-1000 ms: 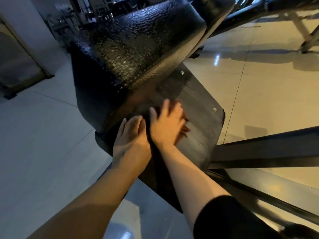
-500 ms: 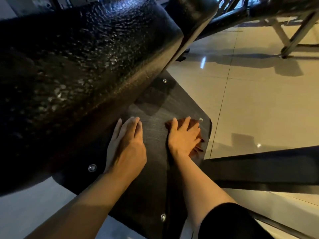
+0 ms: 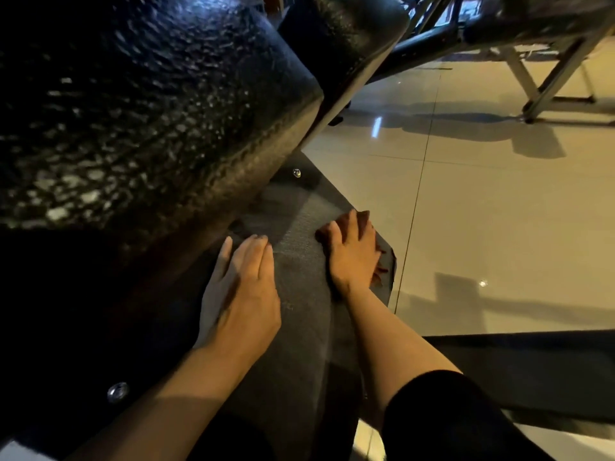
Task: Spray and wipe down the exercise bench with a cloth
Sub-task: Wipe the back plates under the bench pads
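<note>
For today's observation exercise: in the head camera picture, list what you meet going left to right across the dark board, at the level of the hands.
Black textured pad → left hand → right hand pressing reddish cloth → tiled floor.

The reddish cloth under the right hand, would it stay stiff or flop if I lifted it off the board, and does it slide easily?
The cloth looks crumpled, with uneven edges poking out beside the right hand, so it would probably flop. It seems thin, so likely light. Pressed flat on the dark board, it probably slides, though that finely textured surface may drag.
</note>
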Available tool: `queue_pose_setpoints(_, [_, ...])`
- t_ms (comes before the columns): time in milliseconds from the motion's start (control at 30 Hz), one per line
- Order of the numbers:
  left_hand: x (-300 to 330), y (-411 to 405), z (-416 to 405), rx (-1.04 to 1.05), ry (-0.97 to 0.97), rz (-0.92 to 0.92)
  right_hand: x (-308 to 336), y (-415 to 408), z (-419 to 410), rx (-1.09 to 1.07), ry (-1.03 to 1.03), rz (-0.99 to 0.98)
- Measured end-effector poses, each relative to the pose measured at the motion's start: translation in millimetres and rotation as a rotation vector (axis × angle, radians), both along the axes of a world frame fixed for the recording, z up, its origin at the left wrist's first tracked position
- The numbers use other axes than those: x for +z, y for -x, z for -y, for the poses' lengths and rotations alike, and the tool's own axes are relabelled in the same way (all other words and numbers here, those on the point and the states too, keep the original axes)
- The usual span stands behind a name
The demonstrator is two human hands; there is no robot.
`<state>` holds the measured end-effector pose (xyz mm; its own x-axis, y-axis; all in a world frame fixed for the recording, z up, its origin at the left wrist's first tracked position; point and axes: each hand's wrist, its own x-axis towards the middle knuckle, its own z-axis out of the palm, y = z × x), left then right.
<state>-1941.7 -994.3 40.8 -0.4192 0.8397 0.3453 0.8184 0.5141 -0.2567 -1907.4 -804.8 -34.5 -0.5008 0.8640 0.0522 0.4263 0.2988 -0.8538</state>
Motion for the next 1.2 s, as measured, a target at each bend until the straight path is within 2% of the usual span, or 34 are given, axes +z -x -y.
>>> queue_pose_setpoints(100, [2, 3, -4, 0.0, 0.084, -0.019, 12, 15, -3, -0.092, 0.116, 0.061])
queue_pose_setpoints(267, [11, -12, -14, 0.161, 0.242, -0.069, 66, 61, 20, 0.231, -0.193, -0.118])
queue_pose_setpoints(367, [12, -27, -20, 0.125, 0.225, -0.021, 50, 49, 9, 0.23, -0.225, -0.129])
queue_pose_setpoints(533, [4, -37, -19, 0.106, 0.201, 0.04, -23, -17, -11, -0.081, 0.097, 0.084])
queue_pose_setpoints(600, [9, -38, -13, 0.107, 0.228, 0.037, -26, -25, -10, -0.165, 0.241, 0.148])
queue_pose_setpoints(667, [14, -35, -1, 0.129, 0.271, 0.003, -6, -13, -2, -0.178, 0.292, 0.185])
queue_pose_setpoints(733, [17, -23, 13, 0.103, 0.21, -0.045, 23, 7, 16, -0.105, 0.162, 0.141])
queue_pose_setpoints(833, [17, -7, 32, 0.102, 0.188, 0.005, 60, 37, 55, 0.086, -0.095, 0.012])
queue_pose_setpoints(933, [16, -10, 36, 0.113, 0.121, -0.031, 70, 43, 79, 0.255, -0.241, -0.097])
queue_pose_setpoints(1033, [13, -30, 34, 0.128, 0.285, -0.049, 43, 12, 73, 0.27, -0.322, -0.119])
queue_pose_setpoints(1100, [10, -44, 33, 0.15, 0.304, -0.024, 7, -24, 69, 0.163, -0.232, -0.047])
queue_pose_setpoints(1200, [8, -58, 33, 0.117, 0.228, -0.014, -34, -71, 62, -0.07, 0.121, 0.061])
